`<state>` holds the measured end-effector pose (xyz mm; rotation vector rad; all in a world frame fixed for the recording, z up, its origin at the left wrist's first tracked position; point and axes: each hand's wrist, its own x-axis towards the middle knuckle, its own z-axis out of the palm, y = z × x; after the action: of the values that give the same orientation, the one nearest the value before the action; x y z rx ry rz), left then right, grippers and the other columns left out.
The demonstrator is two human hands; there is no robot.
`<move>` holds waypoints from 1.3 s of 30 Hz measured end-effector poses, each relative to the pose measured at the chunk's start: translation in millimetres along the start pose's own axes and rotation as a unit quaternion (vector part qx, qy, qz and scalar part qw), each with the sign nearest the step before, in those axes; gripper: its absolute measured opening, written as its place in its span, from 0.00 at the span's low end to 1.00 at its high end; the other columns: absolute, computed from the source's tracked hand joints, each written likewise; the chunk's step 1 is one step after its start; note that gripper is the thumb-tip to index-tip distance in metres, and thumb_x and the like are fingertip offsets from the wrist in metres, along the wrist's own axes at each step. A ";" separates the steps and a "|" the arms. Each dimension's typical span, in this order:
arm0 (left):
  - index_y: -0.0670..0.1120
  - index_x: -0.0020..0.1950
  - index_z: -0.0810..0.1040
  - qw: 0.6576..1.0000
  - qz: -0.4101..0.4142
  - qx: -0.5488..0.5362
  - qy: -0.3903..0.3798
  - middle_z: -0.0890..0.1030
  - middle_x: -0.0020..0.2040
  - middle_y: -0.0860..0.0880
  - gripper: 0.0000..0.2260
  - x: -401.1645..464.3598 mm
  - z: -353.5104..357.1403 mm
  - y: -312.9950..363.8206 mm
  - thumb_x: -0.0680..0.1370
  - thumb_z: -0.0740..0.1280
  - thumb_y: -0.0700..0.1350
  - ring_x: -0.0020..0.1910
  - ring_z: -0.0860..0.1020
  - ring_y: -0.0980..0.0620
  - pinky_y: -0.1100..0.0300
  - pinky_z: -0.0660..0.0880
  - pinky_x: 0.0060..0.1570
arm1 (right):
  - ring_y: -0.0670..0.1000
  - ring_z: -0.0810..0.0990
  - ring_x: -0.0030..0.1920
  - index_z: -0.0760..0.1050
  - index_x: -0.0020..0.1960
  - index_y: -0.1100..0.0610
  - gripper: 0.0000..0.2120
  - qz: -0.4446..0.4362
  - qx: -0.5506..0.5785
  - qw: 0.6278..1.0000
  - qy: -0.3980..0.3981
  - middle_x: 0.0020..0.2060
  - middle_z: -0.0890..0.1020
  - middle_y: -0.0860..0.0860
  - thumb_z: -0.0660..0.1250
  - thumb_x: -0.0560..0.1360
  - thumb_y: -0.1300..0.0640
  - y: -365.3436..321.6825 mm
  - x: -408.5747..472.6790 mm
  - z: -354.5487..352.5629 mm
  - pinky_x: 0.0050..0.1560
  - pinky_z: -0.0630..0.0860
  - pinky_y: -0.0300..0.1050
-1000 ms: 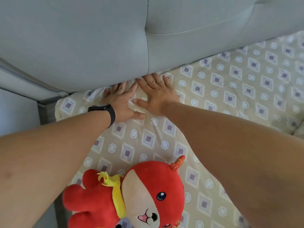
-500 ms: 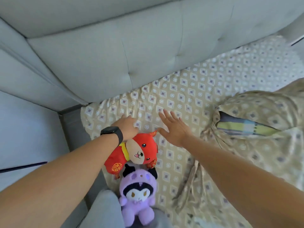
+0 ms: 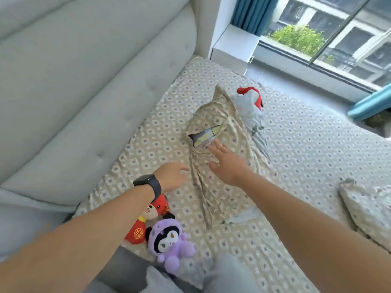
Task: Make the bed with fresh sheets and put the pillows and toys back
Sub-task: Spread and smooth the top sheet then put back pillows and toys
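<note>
A beige diamond-patterned sheet covers the mattress. In the middle lies a pillow half inside a matching case, its striped inner cover showing at the opening. My right hand reaches toward that opening with fingers spread, holding nothing. My left hand, with a black watch on the wrist, hovers over the sheet beside the loose end of the case, fingers relaxed. A red plush toy and a purple plush toy lie near the bed's edge under my left forearm.
The grey padded headboard runs along the left. A white and red plush lies behind the pillow. Another patterned pillow sits at the right edge. A window with blue curtains is at the far right.
Both hands have left the sheet at the headboard and moved right toward the pillow. The view has swung right and up, bringing the pillow and window into sight.
</note>
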<state>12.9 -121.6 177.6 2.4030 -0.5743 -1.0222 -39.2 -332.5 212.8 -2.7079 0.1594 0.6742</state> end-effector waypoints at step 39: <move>0.60 0.57 0.82 0.958 0.282 0.012 -0.040 0.82 0.54 0.65 0.09 -69.4 335.8 523.2 0.80 0.67 0.49 0.56 0.79 0.65 0.59 0.75 0.59 | 0.50 0.74 0.68 0.68 0.75 0.47 0.23 0.212 0.180 0.947 0.162 0.69 0.75 0.47 0.60 0.82 0.43 438.3 -497.2 -38.8 0.66 0.72 0.51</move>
<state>-383.1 -589.5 302.5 2.0279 -1.2179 -0.8550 -543.2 -743.2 347.5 -2.4155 0.8779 0.2592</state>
